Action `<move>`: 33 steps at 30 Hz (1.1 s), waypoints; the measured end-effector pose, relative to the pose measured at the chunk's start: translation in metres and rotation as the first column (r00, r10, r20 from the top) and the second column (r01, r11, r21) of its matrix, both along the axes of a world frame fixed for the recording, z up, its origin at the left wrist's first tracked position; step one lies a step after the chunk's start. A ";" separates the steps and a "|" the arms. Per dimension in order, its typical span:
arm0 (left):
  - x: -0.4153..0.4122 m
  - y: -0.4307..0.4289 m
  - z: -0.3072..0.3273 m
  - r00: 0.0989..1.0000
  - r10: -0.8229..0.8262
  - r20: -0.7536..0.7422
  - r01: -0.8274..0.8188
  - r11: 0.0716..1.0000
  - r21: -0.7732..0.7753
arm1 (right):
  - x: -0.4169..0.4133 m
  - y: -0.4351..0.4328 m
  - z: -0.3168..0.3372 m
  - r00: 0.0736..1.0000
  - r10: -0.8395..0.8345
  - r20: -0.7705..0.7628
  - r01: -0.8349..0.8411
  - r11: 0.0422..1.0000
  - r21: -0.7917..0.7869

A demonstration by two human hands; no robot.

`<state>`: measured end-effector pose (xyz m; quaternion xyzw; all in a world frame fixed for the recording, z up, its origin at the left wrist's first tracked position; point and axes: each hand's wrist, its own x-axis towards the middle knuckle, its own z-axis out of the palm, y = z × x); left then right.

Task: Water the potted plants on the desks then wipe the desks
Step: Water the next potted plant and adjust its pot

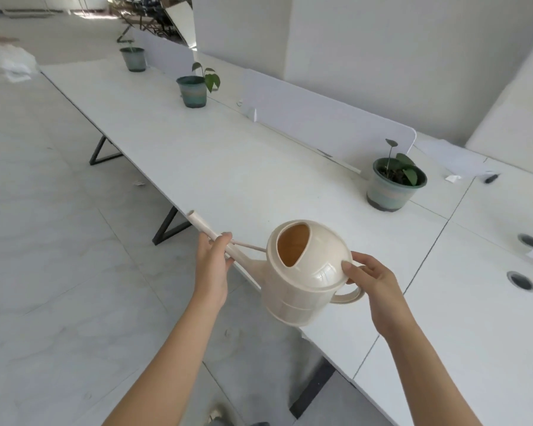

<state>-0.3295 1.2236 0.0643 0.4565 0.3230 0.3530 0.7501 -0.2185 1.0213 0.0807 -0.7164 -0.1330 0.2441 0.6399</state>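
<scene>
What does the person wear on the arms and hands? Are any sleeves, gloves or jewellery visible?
The left hand and the right hand are bare: no gloves, rings, watch or bracelet show. The forearms are bare too, and no sleeve comes into view.

Taking the watering can (302, 278) as the centre of the dial, it is held over the near edge of the desk (197, 167), with its spout pointing to 10 o'clock. The left hand (211, 265) grips the spout at 9 o'clock; the right hand (373, 281) holds the handle at 3 o'clock.

Three pots stand on the desk: the nearest pot (393, 184) between 1 and 2 o'clock, the middle pot (192, 90) at 11 o'clock, and the far pot (133, 58) behind it in about the same direction. A divider panel (320, 118) stands along the back of the desk, between the nearest pot and the middle pot. Two cable holes (520, 280) lie in the desk at about 3 o'clock, beyond the right hand.
</scene>
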 end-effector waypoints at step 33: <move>0.307 0.056 0.002 0.776 -0.613 -0.146 0.613 0.788 -0.051 | 0.122 0.057 -0.005 0.736 -0.669 -0.101 0.661 0.743 -0.103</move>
